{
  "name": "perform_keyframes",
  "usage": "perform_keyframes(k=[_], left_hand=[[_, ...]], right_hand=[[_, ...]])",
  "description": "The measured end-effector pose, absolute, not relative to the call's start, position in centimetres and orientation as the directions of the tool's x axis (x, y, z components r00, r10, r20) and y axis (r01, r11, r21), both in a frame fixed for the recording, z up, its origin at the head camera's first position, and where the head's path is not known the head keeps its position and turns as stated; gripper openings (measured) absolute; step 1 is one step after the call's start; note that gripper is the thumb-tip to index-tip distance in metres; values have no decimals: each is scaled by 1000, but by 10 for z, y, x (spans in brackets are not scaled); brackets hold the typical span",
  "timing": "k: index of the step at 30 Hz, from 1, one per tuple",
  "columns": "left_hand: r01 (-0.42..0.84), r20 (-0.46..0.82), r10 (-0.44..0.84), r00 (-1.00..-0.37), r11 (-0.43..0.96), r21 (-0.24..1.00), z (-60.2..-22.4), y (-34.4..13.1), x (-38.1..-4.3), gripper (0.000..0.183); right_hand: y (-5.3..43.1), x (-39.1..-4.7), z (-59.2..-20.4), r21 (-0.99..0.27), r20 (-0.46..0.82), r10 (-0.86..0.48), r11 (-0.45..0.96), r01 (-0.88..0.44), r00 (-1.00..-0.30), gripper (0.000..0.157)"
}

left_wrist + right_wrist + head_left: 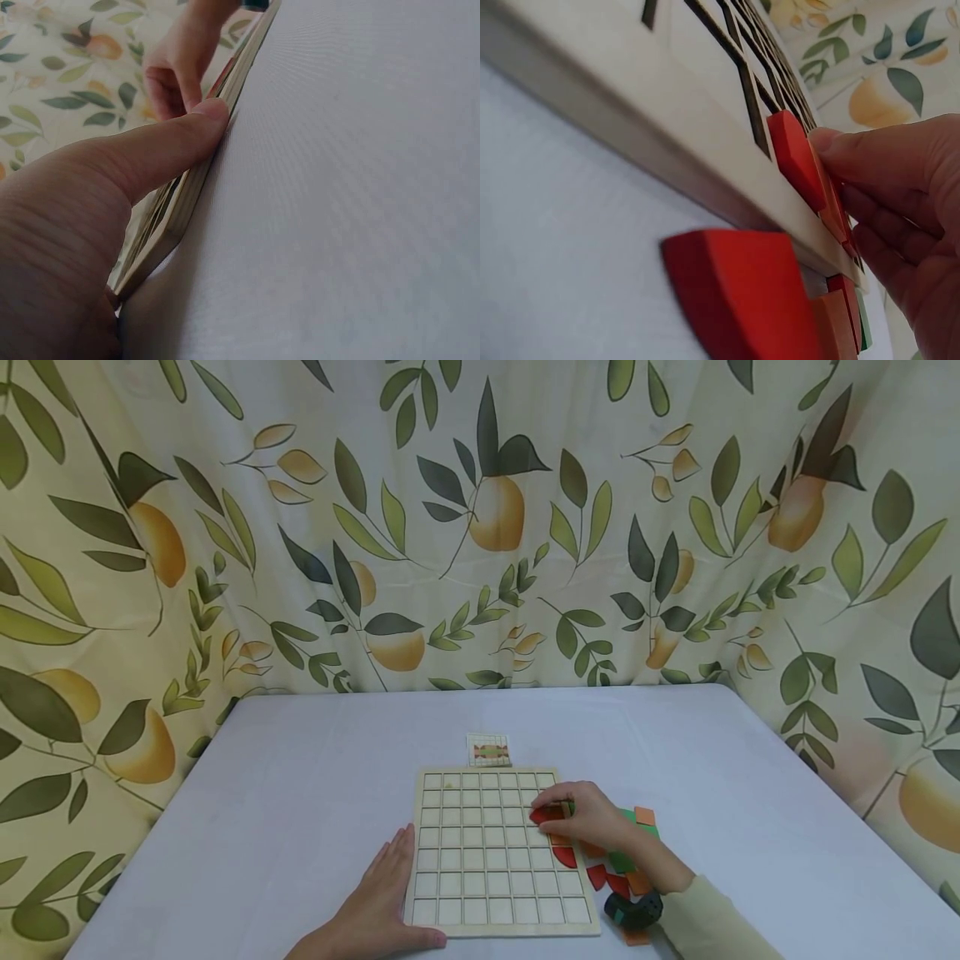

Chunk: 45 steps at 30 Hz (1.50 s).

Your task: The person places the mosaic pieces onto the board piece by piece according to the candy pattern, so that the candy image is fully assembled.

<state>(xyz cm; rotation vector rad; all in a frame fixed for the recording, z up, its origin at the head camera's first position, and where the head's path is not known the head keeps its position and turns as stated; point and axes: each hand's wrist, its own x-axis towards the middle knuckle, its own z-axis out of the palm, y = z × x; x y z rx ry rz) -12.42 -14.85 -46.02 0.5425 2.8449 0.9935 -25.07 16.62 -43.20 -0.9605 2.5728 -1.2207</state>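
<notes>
A pale wooden grid board [491,935] lies on the white table. My left hand [378,893] rests against its lower left corner, fingers straight along the left side, thumb on the near edge. In the left wrist view that thumb [169,154] touches the board's rim. Over the right columns, my right hand [588,817] pinches a red piece [542,815] between thumb and fingertips. Just nearer, an orange square [559,841] and a red rounded piece [564,857] sit in the right column. The right wrist view shows that red piece [799,161] close by the thumb [885,154].
Loose red, orange and green pieces [596,877] lie right of the board, partly hidden under my right forearm. Behind the board is a small pattern card [489,750]. A black wrist device [633,910] is at my right wrist. A leaf-and-fruit-print curtain [480,527] hangs behind the table.
</notes>
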Motion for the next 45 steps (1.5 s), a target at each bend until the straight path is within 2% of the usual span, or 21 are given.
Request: perform_keyframes(k=[13, 21, 34, 39, 45], left_hand=[[294, 34, 347, -937, 735, 612, -456, -148, -123, 131], [301, 36, 352, -935, 735, 607, -457, -148, -124, 131], [296, 36, 353, -935, 722, 626, -458, -147, -125, 132], [299, 39, 355, -934, 717, 630, -458, -146, -124, 132], [297, 35, 355, -934, 719, 628, -457, -146, -124, 132]], right_hand=[[163, -255, -431, -782, 118, -615, 427, -454, -780, 24], [163, -261, -433, -837, 110, -660, 341, -427, -743, 25], [167, -272, -436, -882, 63, -718, 285, -375, -693, 27], [167, -271, -435, -888, 56, -706, 289, -359, -706, 29], [168, -268, -435, -883, 68, -642, 318, -346, -764, 29]])
